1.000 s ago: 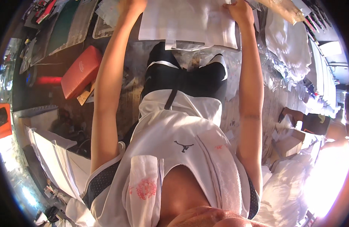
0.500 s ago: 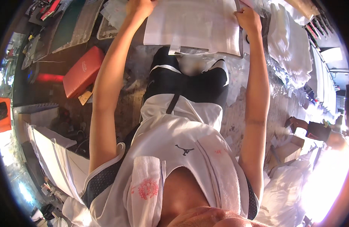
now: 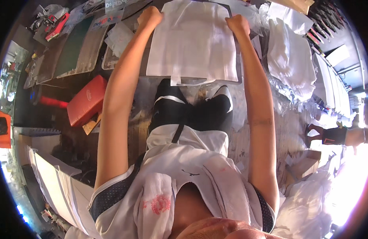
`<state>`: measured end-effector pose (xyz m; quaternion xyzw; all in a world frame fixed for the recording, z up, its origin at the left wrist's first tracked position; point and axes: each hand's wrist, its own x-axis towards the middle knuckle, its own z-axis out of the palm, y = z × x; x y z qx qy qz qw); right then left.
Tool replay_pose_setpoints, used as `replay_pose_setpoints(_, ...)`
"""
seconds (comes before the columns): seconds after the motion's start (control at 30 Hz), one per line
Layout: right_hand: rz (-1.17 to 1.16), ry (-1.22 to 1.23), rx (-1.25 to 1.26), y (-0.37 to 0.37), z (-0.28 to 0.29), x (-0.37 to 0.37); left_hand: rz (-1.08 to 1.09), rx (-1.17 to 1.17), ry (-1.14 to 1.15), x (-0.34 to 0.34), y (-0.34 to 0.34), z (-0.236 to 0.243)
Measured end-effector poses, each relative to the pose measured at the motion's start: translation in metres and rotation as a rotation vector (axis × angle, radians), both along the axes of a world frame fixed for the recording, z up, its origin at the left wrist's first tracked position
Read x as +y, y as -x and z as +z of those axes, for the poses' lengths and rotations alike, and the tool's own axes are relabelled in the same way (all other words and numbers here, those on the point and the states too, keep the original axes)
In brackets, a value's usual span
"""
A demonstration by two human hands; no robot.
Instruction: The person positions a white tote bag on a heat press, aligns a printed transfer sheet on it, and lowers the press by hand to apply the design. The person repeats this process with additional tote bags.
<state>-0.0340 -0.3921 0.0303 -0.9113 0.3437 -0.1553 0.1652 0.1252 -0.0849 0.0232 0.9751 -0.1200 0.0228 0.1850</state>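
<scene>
White cloth tote bag, spread flat at twelve o'clock upon a dark board, with its handle toward six. With left hand, fingers curled closed, grips the bag's left edge between eleven and twelve; with right hand, closed in same way, clamps its right edge at one o'clock. At two o'clock, pile of white fabric over clear plastic; just past nine, red box, tilted.

At top centre, I have open room over the bag between my left fingers and right fingers. A cloth pile blocks the upper right; boards crowd the upper left, the red box below them.
</scene>
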Motion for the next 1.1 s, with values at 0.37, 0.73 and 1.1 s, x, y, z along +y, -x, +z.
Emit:
replay_pose_setpoints(0.37,0.021,0.063,0.052,-0.008,-0.017,-0.030,0.017,-0.148,-0.035,0.003,-0.002,-0.021)
replay_pose_setpoints(0.73,0.183,0.080,-0.463,0.082,-0.021,-0.033,-0.515,-0.458,0.152,-0.003,0.088,-0.009)
replay_pose_setpoints(1.1,0.094,-0.019,-0.216,0.165,-0.105,-0.055,-0.847,-0.159,0.064,-0.004,0.136,-0.026)
